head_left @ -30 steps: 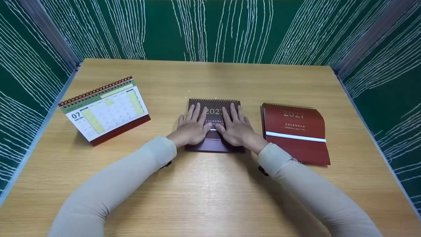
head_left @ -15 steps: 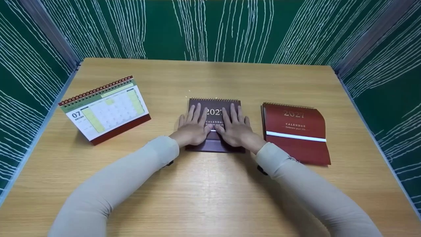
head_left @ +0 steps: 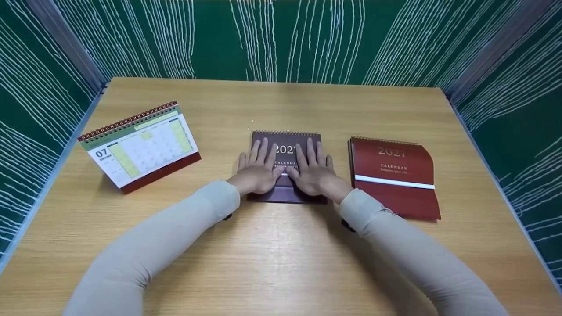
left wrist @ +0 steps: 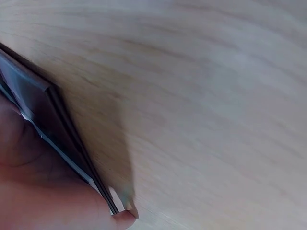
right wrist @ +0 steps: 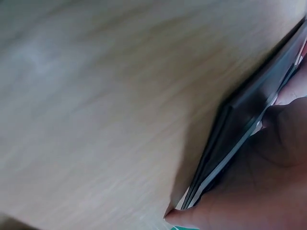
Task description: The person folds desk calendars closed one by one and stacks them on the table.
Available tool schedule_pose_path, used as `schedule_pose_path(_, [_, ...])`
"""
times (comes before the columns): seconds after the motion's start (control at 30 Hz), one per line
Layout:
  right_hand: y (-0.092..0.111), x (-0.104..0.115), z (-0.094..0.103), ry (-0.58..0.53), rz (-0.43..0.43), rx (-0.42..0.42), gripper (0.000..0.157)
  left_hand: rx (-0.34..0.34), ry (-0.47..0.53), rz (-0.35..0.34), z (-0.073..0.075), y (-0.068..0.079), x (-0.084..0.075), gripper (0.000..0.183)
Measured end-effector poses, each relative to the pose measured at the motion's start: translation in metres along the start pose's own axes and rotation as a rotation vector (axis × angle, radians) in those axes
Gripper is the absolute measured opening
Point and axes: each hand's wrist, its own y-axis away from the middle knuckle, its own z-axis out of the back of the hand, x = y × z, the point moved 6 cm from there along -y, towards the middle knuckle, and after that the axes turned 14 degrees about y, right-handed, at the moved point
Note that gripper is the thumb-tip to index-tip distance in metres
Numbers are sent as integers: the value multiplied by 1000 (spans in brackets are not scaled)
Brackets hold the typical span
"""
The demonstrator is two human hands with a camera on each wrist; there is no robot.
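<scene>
Head view: dark calendar [head_left: 286, 150] flat, spiral edge [head_left: 286, 132] pointing away, long axis unclear; fingers [head_left: 262, 151] spread straight atop.

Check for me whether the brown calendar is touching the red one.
Apart. The head view shows it: bare table is visible between the brown calendar and the red calendar, just beside the right hand.
</scene>
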Motion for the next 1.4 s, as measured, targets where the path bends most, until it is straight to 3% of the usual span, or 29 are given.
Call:
schedule_pose_path(1.0, [-3, -1, -1, 31, 10, -7, 81, 14, -42, 7, 3, -5, 4, 75])
schedule_pose_path(1.23, [3, -7, 6, -20, 63, 36, 78, 71, -24, -17, 10, -3, 6, 77])
schedule_pose_path(1.4, [18, -13, 24, -37, 148, -10, 72, 67, 4, -69, 21, 4, 6, 73])
